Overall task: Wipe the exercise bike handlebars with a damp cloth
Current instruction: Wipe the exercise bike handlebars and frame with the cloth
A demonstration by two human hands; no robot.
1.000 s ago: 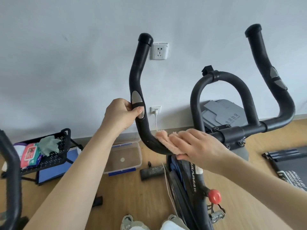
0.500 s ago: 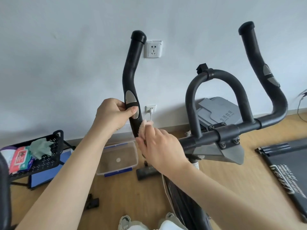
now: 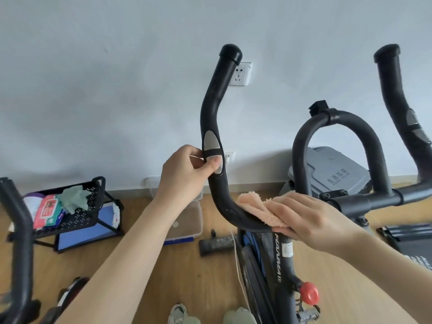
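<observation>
Head view looks down on the handlebars (image 3: pixel 211 108) of an exercise bike, black padded tubes rising against a white wall. The left hand (image 3: pixel 184 176) grips the left bar at its silver sensor plate, with the fingers curled behind the tube and the thumb across the front. The right hand (image 3: pixel 313 218) is lower down, at the bend where that bar turns toward the stem, with a peach cloth (image 3: pixel 252 208) under it. Its fingers (image 3: pixel 287 205) lie together over the top and the thumb tucks beneath, clamping the cloth round the tube. One edge of the cloth sticks out past the fingertips.

The cloth looks soft, light and fluffy, so it should mould to the curved tube and slide best when wrapped round rather than dabbed flat. Being damp, it may drag a little on the padded grip. The bars look stiff and fixed, so I judge they will take firm pressure, and a steadying grip above the bend seems a sensible hold. The smooth metal plates are probably slicker than the padding.

On the floor to the left, a black mesh rack (image 3: pixel 79 220) holds a packet of wipes (image 3: pixel 45 210), a crumpled green rag (image 3: pixel 74 198) and something purple-topped that I cannot identify. A clear plastic box (image 3: pixel 189 220) sits behind the left forearm, largely hidden, so I cannot tell what is in it. A grey bin (image 3: pixel 336 178) by the wall has its lid shut.
</observation>
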